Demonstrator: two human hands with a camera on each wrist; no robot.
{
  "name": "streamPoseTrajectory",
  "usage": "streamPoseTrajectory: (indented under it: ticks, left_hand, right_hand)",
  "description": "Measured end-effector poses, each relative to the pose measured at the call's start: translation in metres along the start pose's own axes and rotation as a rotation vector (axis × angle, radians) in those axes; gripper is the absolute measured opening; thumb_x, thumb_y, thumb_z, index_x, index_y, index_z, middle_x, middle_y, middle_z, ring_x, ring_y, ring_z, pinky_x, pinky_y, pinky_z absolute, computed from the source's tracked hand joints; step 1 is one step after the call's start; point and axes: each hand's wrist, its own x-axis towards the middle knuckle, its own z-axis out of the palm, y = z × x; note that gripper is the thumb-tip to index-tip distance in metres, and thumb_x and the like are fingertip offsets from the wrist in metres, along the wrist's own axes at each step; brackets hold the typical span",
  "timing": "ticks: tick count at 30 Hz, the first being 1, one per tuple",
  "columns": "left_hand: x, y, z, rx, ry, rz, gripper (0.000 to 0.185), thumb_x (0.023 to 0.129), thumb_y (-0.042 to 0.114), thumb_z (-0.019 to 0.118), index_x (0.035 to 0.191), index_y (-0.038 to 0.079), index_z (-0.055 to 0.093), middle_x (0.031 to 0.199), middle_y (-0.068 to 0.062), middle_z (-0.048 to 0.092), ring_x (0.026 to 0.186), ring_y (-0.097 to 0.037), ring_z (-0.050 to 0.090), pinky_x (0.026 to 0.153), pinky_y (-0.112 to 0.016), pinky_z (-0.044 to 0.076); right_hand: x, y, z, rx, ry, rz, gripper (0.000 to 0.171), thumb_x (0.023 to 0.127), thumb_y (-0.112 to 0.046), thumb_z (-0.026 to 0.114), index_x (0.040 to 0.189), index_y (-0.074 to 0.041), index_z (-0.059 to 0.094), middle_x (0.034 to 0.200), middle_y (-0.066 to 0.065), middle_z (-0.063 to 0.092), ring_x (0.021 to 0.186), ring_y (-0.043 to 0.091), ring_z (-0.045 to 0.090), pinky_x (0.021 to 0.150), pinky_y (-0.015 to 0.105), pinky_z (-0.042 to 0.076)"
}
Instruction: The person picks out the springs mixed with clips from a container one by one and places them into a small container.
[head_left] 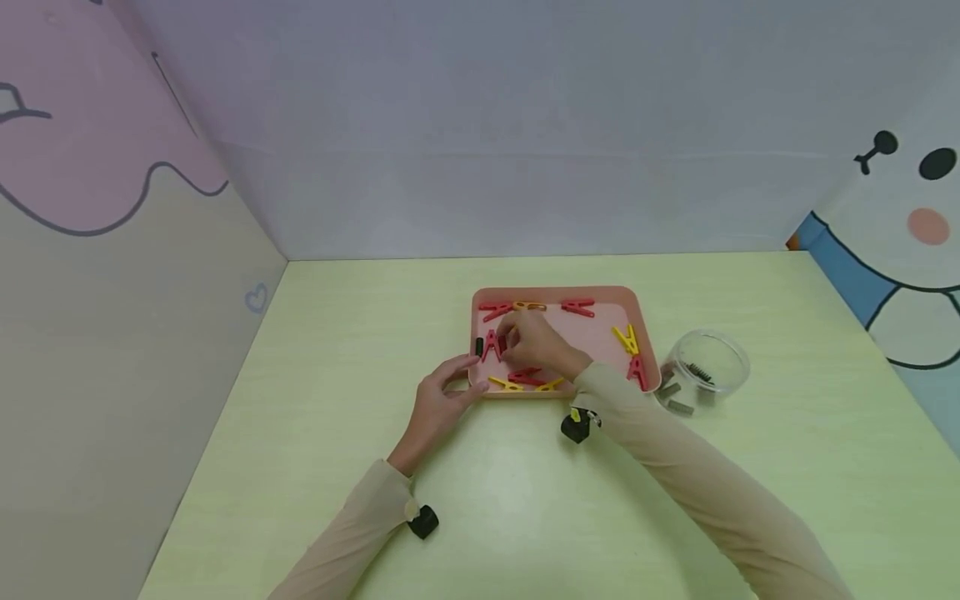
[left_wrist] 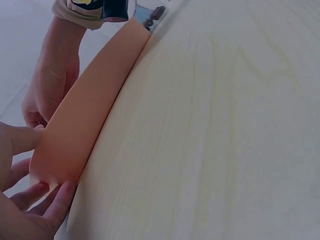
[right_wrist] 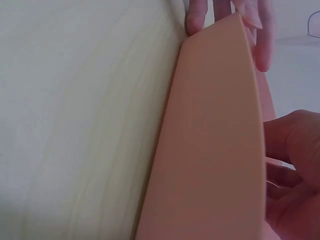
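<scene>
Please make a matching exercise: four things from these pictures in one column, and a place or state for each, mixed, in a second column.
1. left hand
2. right hand
3. clear jar
4. tray

a. reaches among the clothespins
b. stands on the table, right of the tray
c. touches the tray's near left corner
d. holds red and yellow clothespins

Pairs: 1-c, 2-a, 3-b, 4-d
</scene>
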Motion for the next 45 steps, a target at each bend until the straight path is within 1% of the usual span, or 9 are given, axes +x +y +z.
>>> streamPoseTrajectory:
  ticks: [8, 17, 21, 25, 33, 35, 38, 41, 45]
  left_hand:
    - [-0.003, 0.006, -0.001, 0.023, 0.004, -0.001, 0.045, 0.084, 0.028, 0.073, 0.125, 0.016, 0.062, 0.133, -0.001, 0.053, 0.113, -0.021, 0.055, 0.085, -0.035, 0.053]
    - [-0.005, 0.008, -0.003, 0.023, 0.01, 0.001, 0.045, 0.084, 0.029, 0.073, 0.125, 0.015, 0.062, 0.132, 0.0, 0.053, 0.113, -0.02, 0.055, 0.085, -0.034, 0.053]
    - [-0.004, 0.007, -0.003, 0.031, 0.01, -0.007, 0.045, 0.084, 0.029, 0.072, 0.126, 0.016, 0.062, 0.132, 0.001, 0.053, 0.113, -0.018, 0.054, 0.085, -0.032, 0.053]
    - [-0.004, 0.006, -0.003, 0.027, 0.009, -0.007, 0.045, 0.084, 0.028, 0.072, 0.126, 0.015, 0.061, 0.133, 0.001, 0.052, 0.113, -0.019, 0.054, 0.086, -0.033, 0.052]
    - [-0.004, 0.006, -0.002, 0.011, 0.004, -0.018, 0.045, 0.085, 0.028, 0.072, 0.126, 0.015, 0.061, 0.134, -0.001, 0.052, 0.114, -0.021, 0.054, 0.087, -0.034, 0.052]
    - [-0.004, 0.007, -0.002, 0.006, 0.001, -0.018, 0.046, 0.085, 0.027, 0.072, 0.127, 0.014, 0.06, 0.134, -0.003, 0.052, 0.115, -0.023, 0.054, 0.088, -0.036, 0.052]
    - [-0.005, 0.012, -0.002, 0.002, -0.001, -0.02, 0.046, 0.086, 0.021, 0.071, 0.128, 0.009, 0.059, 0.136, -0.007, 0.051, 0.117, -0.028, 0.053, 0.089, -0.041, 0.051]
    - [-0.009, 0.027, -0.004, 0.0, -0.008, -0.012, 0.044, 0.087, 0.015, 0.07, 0.128, 0.003, 0.057, 0.136, -0.013, 0.05, 0.117, -0.033, 0.052, 0.089, -0.043, 0.051]
    - [-0.015, 0.046, -0.007, 0.006, -0.013, -0.005, 0.043, 0.088, 0.011, 0.068, 0.128, -0.001, 0.057, 0.135, -0.016, 0.05, 0.117, -0.036, 0.052, 0.088, -0.042, 0.051]
  right_hand:
    - [-0.002, -0.002, -0.003, -0.035, 0.018, -0.033, 0.017, 0.08, -0.003, 0.073, 0.097, -0.003, 0.071, 0.088, 0.006, 0.065, 0.079, 0.02, 0.057, 0.07, 0.027, 0.054]
    - [-0.009, -0.009, -0.009, -0.012, 0.026, -0.011, 0.018, 0.079, -0.003, 0.074, 0.097, -0.005, 0.072, 0.09, 0.006, 0.064, 0.081, 0.021, 0.057, 0.068, 0.026, 0.054]
    - [-0.011, -0.012, -0.013, -0.026, 0.03, -0.014, 0.017, 0.08, -0.002, 0.072, 0.097, -0.004, 0.072, 0.092, 0.007, 0.065, 0.08, 0.022, 0.056, 0.066, 0.025, 0.054]
    - [-0.013, -0.013, -0.016, -0.043, 0.03, -0.012, 0.018, 0.08, -0.001, 0.07, 0.098, -0.004, 0.073, 0.093, 0.007, 0.065, 0.078, 0.021, 0.055, 0.063, 0.024, 0.053]
    - [-0.018, -0.013, -0.021, -0.065, 0.033, -0.052, 0.02, 0.079, -0.001, 0.071, 0.099, -0.002, 0.072, 0.096, 0.008, 0.066, 0.077, 0.019, 0.058, 0.064, 0.025, 0.053]
    - [-0.02, -0.014, -0.023, -0.069, 0.036, -0.058, 0.021, 0.079, 0.0, 0.071, 0.1, -0.001, 0.072, 0.097, 0.009, 0.067, 0.077, 0.019, 0.059, 0.065, 0.025, 0.053]
    - [-0.023, -0.015, -0.025, -0.083, 0.037, -0.067, 0.021, 0.079, -0.001, 0.071, 0.1, 0.0, 0.072, 0.097, 0.009, 0.066, 0.077, 0.02, 0.059, 0.065, 0.025, 0.053]
    - [-0.027, -0.017, -0.029, -0.09, 0.038, -0.074, 0.022, 0.08, -0.001, 0.07, 0.101, -0.001, 0.072, 0.096, 0.009, 0.066, 0.076, 0.02, 0.058, 0.064, 0.024, 0.052]
    - [-0.032, -0.02, -0.034, -0.087, 0.034, -0.091, 0.02, 0.08, -0.001, 0.07, 0.1, -0.001, 0.073, 0.094, 0.009, 0.066, 0.075, 0.021, 0.057, 0.064, 0.025, 0.052]
